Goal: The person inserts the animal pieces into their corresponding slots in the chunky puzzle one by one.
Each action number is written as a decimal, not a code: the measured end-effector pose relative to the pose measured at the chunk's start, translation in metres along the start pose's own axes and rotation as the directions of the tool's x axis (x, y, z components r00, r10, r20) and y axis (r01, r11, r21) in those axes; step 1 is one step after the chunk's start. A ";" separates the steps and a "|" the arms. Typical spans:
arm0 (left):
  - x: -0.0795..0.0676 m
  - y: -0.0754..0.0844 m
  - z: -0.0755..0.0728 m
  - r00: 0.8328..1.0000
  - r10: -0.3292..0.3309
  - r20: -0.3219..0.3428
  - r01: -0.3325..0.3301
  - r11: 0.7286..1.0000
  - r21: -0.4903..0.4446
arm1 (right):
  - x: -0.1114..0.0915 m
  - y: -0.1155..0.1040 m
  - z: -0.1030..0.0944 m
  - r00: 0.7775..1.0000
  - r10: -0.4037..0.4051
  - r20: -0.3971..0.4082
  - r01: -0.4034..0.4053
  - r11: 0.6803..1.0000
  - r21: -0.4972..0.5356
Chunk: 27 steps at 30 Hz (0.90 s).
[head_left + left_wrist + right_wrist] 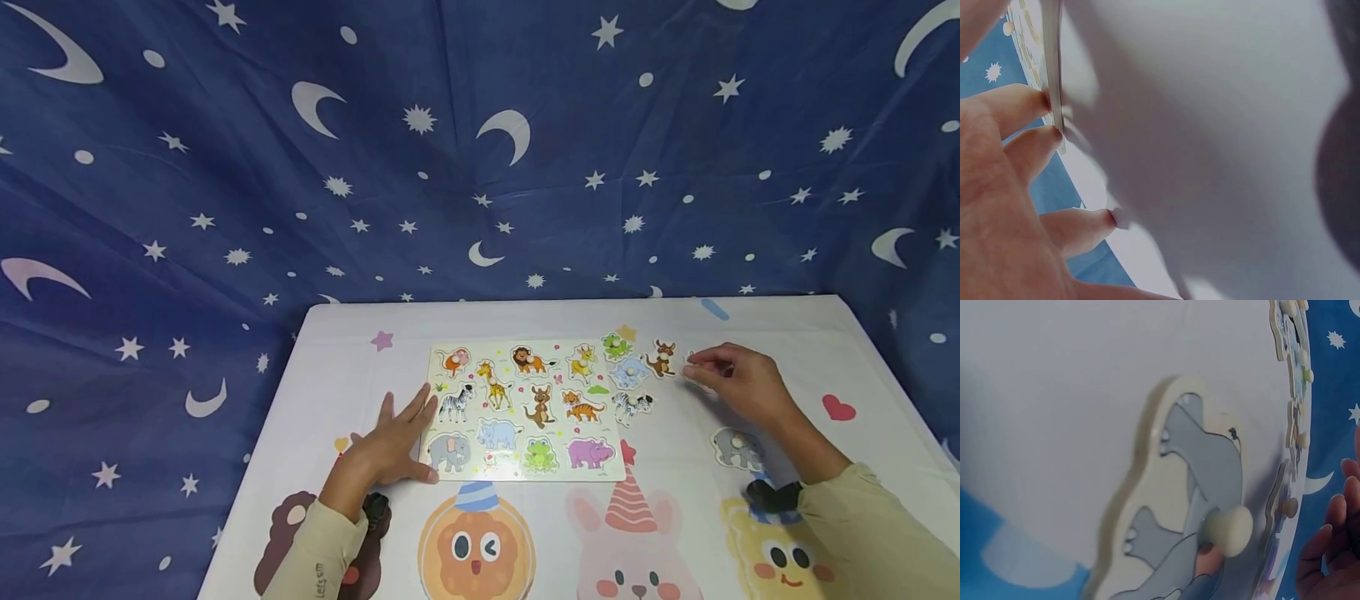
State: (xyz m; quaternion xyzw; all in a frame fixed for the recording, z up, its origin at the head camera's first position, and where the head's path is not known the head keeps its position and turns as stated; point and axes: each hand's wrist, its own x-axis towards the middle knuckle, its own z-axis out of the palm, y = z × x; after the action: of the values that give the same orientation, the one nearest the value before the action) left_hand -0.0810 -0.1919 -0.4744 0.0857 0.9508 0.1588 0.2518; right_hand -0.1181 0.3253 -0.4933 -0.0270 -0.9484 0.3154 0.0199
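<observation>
My left hand [393, 448] lies spread at the left edge of a cream animal puzzle board [480, 476]. In the left wrist view, fingertips touch the side of the board [1052, 69]. My right hand [742, 383] hovers over the table right of a kangaroo puzzle piece [662, 359], fingers bent. In the right wrist view nothing shows between its fingers [1336, 512]; a piece with a brownish knob [1289, 507] lies close by. Left of the kangaroo are a frog piece [617, 346], a rhino piece [628, 372] and a zebra piece [632, 406].
An elephant piece [737, 450] with a pale knob [1232, 530] lies below the right hand, near the sleeve. The white tablecloth [352, 333] carries printed cartoon figures. A blue curtain [420, 167] with moons and stars hangs behind the table.
</observation>
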 end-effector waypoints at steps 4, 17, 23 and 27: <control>0.000 -0.001 0.000 1.000 -0.001 0.002 0.001 1.000 0.005 | -0.003 0.001 0.004 0.999 -0.041 -0.004 0.041 0.999 0.011; 0.002 -0.002 0.001 1.000 0.003 0.007 -0.004 1.000 0.008 | -0.017 -0.024 0.036 0.986 -0.166 0.030 0.164 0.984 0.069; 0.001 -0.001 0.001 1.000 0.001 0.002 -0.001 1.000 -0.001 | -0.019 -0.033 0.046 0.986 -0.161 0.050 0.156 0.984 0.086; 0.000 -0.001 0.000 1.000 0.000 0.003 0.000 1.000 0.000 | -0.020 -0.033 0.053 0.981 -0.188 0.044 0.182 0.977 0.114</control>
State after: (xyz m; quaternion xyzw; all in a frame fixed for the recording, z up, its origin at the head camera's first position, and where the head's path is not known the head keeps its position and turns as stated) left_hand -0.0812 -0.1924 -0.4752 0.0861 0.9503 0.1587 0.2534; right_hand -0.1027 0.2663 -0.5162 0.0712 -0.9282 0.3643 0.0249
